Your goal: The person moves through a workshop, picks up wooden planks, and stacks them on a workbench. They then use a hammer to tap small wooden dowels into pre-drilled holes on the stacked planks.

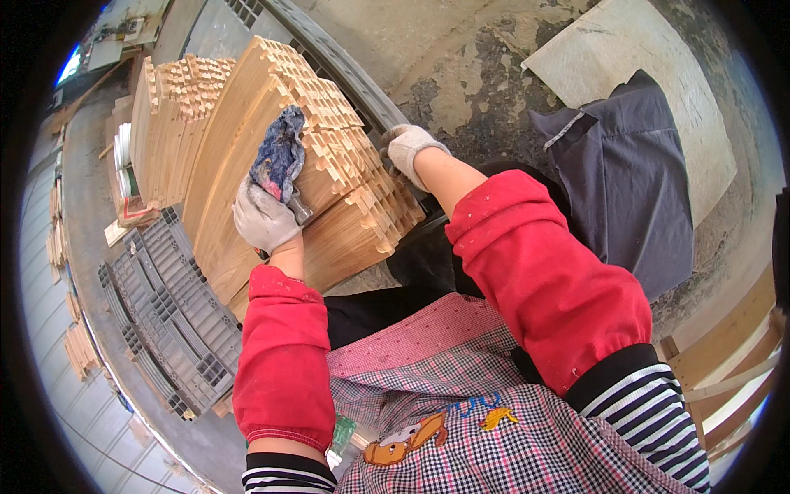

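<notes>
My left hand (262, 218), in a pale work glove, grips a blue and red rag (280, 156) together with a small metal tool, pressed on top of a stack of curved, notched wooden pieces (247, 123). My right hand (406, 148), gloved too, grasps the near right edge of that stack beside the stepped notches (362, 185). Both forearms wear red sleeve covers over striped cuffs. What the right fingers close around is hidden by the wood.
A second stack of notched wood (169, 115) stands behind to the left. A grey plastic crate (169, 317) lies below left. A dark cloth (625, 173) and a pale board (625, 58) lie on the cracked concrete floor. Wooden slats (732, 362) are at right.
</notes>
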Available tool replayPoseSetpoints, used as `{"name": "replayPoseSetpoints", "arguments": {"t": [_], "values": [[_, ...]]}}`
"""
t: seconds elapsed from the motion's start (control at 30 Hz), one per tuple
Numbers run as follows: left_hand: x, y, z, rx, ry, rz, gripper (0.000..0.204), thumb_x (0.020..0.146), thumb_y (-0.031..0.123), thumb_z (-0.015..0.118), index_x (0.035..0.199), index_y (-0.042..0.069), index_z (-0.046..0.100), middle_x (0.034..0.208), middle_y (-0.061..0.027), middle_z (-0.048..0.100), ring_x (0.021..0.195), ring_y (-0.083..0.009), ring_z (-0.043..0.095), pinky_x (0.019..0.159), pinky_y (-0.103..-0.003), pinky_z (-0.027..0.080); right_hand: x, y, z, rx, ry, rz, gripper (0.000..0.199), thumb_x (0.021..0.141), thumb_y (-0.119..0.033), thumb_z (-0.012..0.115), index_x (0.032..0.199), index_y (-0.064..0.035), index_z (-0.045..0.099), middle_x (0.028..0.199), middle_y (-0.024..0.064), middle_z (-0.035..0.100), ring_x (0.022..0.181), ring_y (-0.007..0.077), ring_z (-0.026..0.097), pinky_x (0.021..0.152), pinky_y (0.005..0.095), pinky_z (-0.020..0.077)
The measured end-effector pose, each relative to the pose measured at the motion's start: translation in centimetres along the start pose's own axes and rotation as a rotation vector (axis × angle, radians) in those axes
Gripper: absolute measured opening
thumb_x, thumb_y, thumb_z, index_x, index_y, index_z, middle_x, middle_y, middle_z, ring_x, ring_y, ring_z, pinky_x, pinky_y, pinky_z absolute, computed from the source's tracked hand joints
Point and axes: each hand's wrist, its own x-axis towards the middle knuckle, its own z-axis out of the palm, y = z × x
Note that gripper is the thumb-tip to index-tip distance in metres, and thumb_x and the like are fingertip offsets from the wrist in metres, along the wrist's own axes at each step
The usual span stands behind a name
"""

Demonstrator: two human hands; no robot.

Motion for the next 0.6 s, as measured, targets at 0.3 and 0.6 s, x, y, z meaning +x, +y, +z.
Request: {"name": "replayPoseSetpoints", "arguments": {"t": [0.3,0.6], "values": [[0.0,0.0,-0.2,0.009,0.002,-0.012,0.034,0.092,0.027,0.041,0.104,0.002,0.062,0.094,-0.0185,0.063,0.087,-0.0376,0.058,0.08,-0.045,0.042,-1.6,-1.2,0.0,0.129,0.082,-0.033,0.039,0.086,-0.006,0.04,0.123,-0.0105,0.054,0.112,0.0051,0.06,0.077,0.0186,0.054,0.066,0.0327,0.0446],[-0.1,-0.1,0.0,0.022,0.006,0.0,0.036,0.092,0.028,0.04,0.104,0.001,0.061,0.095,-0.0187,0.064,0.088,-0.0375,0.058,0.081,-0.045,0.043,-1.9,-0.9,-0.2,0.145,0.076,-0.065,0.038,0.086,-0.015,0.045,0.123,-0.014,0.056,0.126,0.0091,0.056,0.117,0.0279,0.053,0.096,0.0368,0.0428]]}}
